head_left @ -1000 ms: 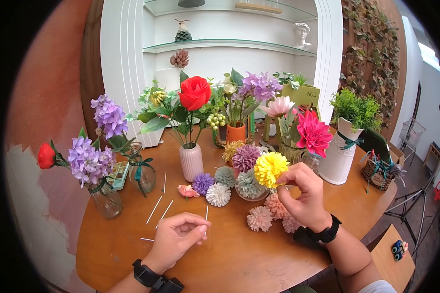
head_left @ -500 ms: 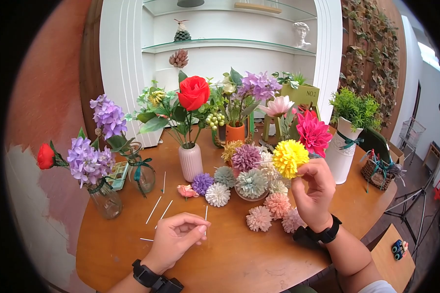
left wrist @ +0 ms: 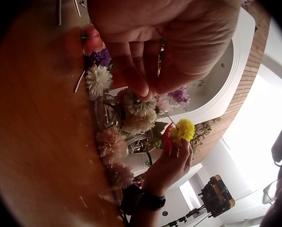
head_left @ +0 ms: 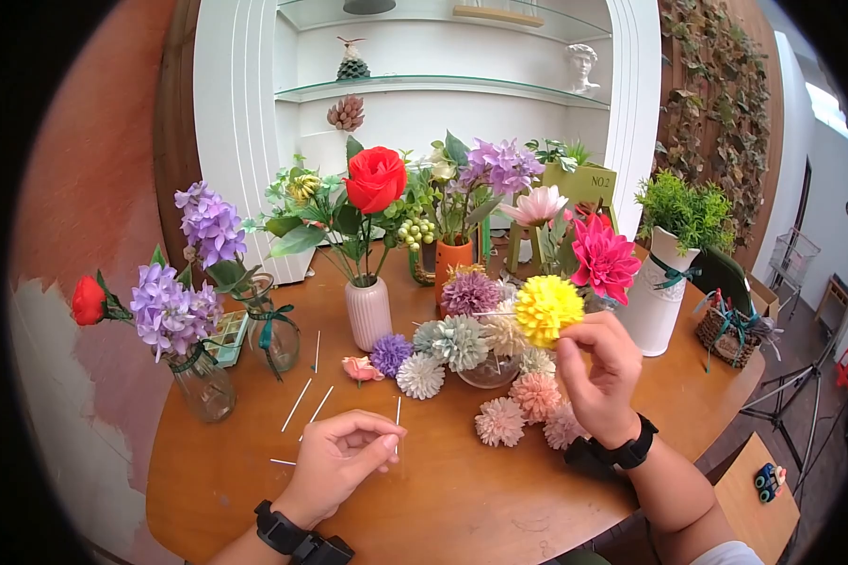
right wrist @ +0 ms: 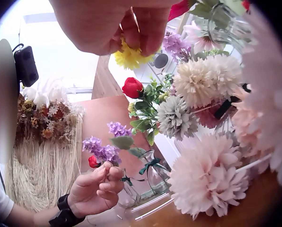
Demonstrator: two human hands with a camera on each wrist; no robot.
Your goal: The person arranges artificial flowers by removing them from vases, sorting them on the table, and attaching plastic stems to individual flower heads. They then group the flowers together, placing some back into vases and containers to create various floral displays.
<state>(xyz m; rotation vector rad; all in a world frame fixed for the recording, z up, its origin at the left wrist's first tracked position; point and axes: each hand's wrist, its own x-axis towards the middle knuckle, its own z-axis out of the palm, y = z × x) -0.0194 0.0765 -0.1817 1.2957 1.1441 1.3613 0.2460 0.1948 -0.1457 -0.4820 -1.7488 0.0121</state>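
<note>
My right hand (head_left: 601,377) pinches a yellow pompom flower (head_left: 547,312), raised over the right-hand side of the flower heap. A thin pale stem runs from the bloom toward the left in the head view. My left hand (head_left: 341,461) hovers above the front of the table, fingers loosely bent and thumb near the fingertips; nothing shows between them. Beyond those fingertips a white stick (head_left: 399,411) lies on the wood. Below the yellow bloom are a cream flower (head_left: 505,333), a grey-green flower (head_left: 460,342) and a peach flower (head_left: 536,396), around a glass bowl (head_left: 488,375).
Several white sticks (head_left: 297,405) lie left on the table. A pink ribbed vase (head_left: 368,315) with a red rose stands behind the heap. Glass bottles (head_left: 206,394) of purple flowers stand left; a white vase (head_left: 657,306) and a wicker basket (head_left: 728,341) stand right.
My right hand with the yellow flower moved right, then slightly back left and down. The grey-green flower has shifted left and up, showing more of the glass bowl. My left hand stayed still.
</note>
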